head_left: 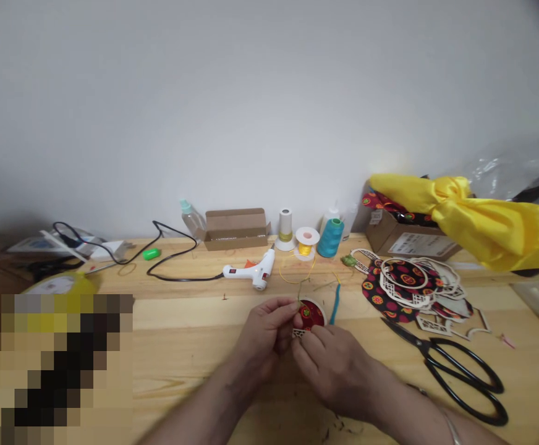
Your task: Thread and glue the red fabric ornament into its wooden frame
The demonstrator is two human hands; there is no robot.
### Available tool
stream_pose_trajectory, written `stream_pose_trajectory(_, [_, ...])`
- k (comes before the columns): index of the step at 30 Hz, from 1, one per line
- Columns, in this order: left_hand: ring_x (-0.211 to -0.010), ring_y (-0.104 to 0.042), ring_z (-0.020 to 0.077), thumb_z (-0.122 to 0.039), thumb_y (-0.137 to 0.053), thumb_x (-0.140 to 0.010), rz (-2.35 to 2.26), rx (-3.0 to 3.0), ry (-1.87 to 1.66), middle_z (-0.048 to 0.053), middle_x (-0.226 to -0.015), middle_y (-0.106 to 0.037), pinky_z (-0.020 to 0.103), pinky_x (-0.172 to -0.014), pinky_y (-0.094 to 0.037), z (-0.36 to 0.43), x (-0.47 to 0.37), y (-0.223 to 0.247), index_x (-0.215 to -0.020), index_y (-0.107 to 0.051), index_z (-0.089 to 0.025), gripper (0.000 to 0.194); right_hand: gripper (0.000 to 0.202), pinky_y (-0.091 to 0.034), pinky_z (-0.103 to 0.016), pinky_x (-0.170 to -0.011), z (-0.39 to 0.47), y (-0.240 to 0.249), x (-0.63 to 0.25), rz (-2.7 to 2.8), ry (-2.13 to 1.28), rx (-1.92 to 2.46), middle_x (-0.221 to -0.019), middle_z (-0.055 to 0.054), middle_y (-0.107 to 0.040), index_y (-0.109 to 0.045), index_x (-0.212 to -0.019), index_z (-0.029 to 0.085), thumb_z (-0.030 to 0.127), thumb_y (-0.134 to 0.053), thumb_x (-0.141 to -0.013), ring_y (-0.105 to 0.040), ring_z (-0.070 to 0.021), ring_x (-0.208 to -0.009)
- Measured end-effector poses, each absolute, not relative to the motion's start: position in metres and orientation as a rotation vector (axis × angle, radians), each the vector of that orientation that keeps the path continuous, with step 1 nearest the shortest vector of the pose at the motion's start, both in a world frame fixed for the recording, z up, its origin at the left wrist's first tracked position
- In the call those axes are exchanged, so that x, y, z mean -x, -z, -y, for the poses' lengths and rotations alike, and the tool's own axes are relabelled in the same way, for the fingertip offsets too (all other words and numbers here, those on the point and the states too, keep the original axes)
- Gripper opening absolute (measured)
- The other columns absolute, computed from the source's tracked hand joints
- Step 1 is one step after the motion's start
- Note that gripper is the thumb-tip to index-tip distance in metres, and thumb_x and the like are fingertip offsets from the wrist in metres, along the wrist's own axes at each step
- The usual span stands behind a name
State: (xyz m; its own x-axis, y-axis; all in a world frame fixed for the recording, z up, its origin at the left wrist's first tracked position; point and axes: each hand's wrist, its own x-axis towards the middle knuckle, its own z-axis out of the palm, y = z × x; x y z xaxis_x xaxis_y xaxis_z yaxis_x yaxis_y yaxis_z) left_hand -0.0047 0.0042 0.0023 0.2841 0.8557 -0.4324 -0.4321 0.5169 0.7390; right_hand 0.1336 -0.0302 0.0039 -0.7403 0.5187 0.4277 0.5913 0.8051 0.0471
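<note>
Between my two hands is a small round ornament (313, 314) of dark red patterned fabric in a pale wooden frame with fretwork at its lower edge. My left hand (269, 324) pinches its left side between thumb and fingers, where a thin yellowish cord rises from the top. My right hand (337, 364) is closed at the ornament's lower right edge, its fingertips partly hidden behind the hand. A blue tassel (335, 304) lies on the wood just beyond the right hand.
A white glue gun (255, 272) with a black cable lies behind the left hand. Black scissors (450, 364) are at right, below stacked wooden frames (408, 281) and fabric. A yellow thread spool (305, 242), teal thread cone (330, 238) and cardboard box (236, 228) line the wall.
</note>
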Motion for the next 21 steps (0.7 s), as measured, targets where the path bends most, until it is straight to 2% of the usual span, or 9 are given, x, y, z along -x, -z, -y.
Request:
stream_pose_trajectory(3, [-0.033, -0.027, 0.0003, -0.025, -0.069, -0.062, -0.929, -0.533, -0.943, -0.008, -0.042, -0.043, 0.016, -0.035, -0.011, -0.004, 0.005, -0.003, -0.066, -0.061, -0.013, 0.015, 0.019, -0.036, -0.03, -0.056, 0.021, -0.014, -0.14, 2.384, -0.072, 0.83, -0.066, -0.007, -0.057, -0.058, -0.069, 0.016, 0.022, -0.045, -0.081, -0.05, -0.017, -0.063])
stream_pose_trajectory(6, [-0.032, -0.026, 0.0012, -0.025, -0.07, -0.061, -0.991, -0.566, -0.944, -0.008, -0.039, -0.041, 0.017, -0.034, -0.012, -0.003, 0.003, -0.006, -0.065, -0.063, -0.013, 0.014, 0.023, -0.04, -0.031, -0.068, 0.006, -0.019, -0.148, 1.928, -0.504, 1.146, -0.071, -0.006, -0.062, -0.061, -0.069, 0.018, 0.022, -0.044, -0.083, -0.054, -0.0167, -0.071])
stream_pose_trajectory(8, [-0.032, -0.025, 0.0013, -0.025, -0.07, -0.061, -1.022, -0.613, -0.942, -0.008, -0.038, -0.042, 0.017, -0.034, -0.012, -0.002, 0.001, -0.007, -0.063, -0.064, -0.013, 0.014, 0.021, -0.042, -0.03, -0.065, -0.003, -0.019, -0.15, 1.65, -0.901, 1.314, -0.069, -0.005, -0.064, -0.064, -0.069, 0.017, 0.029, -0.05, -0.08, -0.056, -0.0166, -0.068])
stream_pose_trajectory(11, [-0.031, -0.025, 0.0011, -0.027, -0.069, -0.062, -1.042, -0.691, -0.899, -0.005, -0.041, -0.05, 0.018, -0.033, -0.011, 0.0, 0.0, -0.008, -0.065, -0.066, -0.012, 0.015, 0.02, -0.043, -0.027, -0.057, -0.009, -0.015, -0.148, 1.362, -1.392, 1.296, -0.064, -0.002, -0.062, -0.063, -0.072, 0.014, 0.034, -0.061, -0.07, -0.054, -0.0141, -0.059])
stream_pose_trajectory(15, [-0.036, -0.035, 0.003, -0.025, -0.069, -0.061, -1.002, -0.756, -0.842, -0.001, -0.049, -0.059, 0.017, -0.037, -0.021, 0.002, -0.002, -0.007, -0.063, -0.068, -0.012, 0.013, 0.018, -0.04, -0.023, -0.054, -0.006, -0.013, -0.145, 1.255, -1.44, 1.206, -0.061, 0.001, -0.058, -0.056, -0.062, 0.014, 0.03, -0.064, -0.066, -0.05, -0.0106, -0.056])
stream_pose_trajectory(18, [-0.052, -0.05, 0.0083, -0.024, -0.068, -0.063, -0.936, -0.775, -0.839, 0.002, -0.059, -0.064, 0.018, -0.05, -0.034, 0.004, -0.004, -0.006, -0.064, -0.068, -0.012, 0.012, 0.015, -0.039, -0.023, -0.053, -0.004, -0.012, -0.145, 1.298, -1.337, 1.218, -0.058, 0.002, -0.055, -0.052, -0.06, 0.015, 0.025, -0.061, -0.068, -0.047, -0.0098, -0.055])
stream_pose_trajectory(21, [-0.062, -0.053, 0.0108, -0.023, -0.067, -0.065, -0.917, -0.79, -0.849, 0.003, -0.065, -0.065, 0.021, -0.06, -0.037, 0.005, -0.005, -0.006, -0.068, -0.069, -0.012, 0.012, 0.013, -0.039, -0.022, -0.051, -0.005, -0.011, -0.145, 1.314, -1.31, 1.246, -0.057, 0.003, -0.053, -0.05, -0.061, 0.016, 0.022, -0.058, -0.069, -0.047, -0.0097, -0.053])
